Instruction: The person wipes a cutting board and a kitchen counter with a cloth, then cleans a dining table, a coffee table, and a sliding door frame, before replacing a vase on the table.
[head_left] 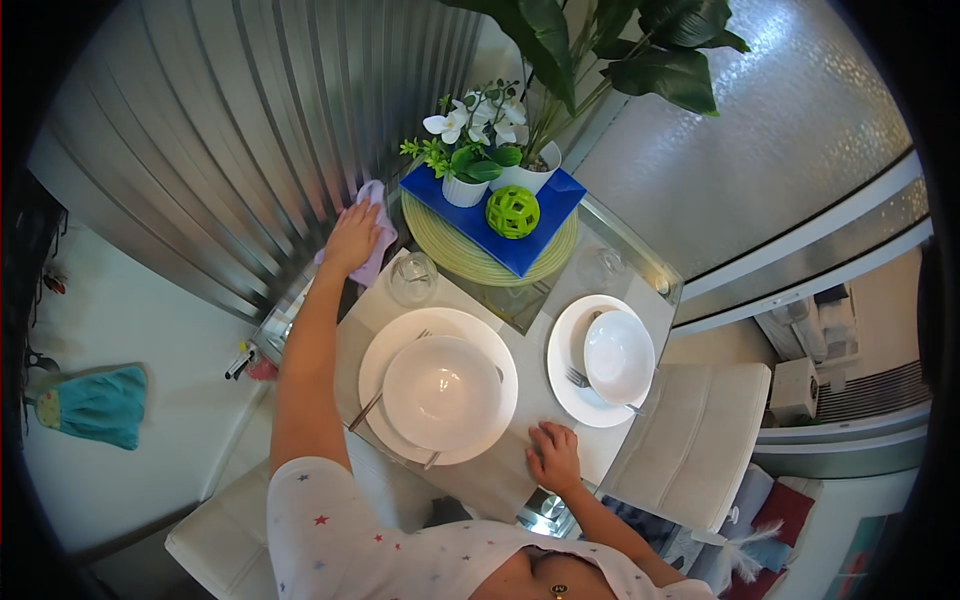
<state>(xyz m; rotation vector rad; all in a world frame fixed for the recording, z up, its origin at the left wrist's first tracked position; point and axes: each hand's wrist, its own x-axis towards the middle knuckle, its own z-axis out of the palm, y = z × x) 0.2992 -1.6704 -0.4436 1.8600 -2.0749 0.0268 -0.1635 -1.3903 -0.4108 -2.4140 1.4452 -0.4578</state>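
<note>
"Cloth of crumpled lilac fabric lies where?"

"Under the bare left hand, beside the ribbed metallic panel, long axis pointing away from the person."

"And the grip?"

"Left, one cannot tell; the bare right hand, fingers slightly apart, rests on the glass-edged worktop."

A bare strip of table is left between the large plate and the smaller plate, along which a hand could be slid forward from beside the right hand. Farther on, the way is blocked by the round mat and blue tray, crowded with 2 white pots and a green ball. At left, the gap between ribbed wall and clear glass is filled by the left hand and purple cloth.
</note>
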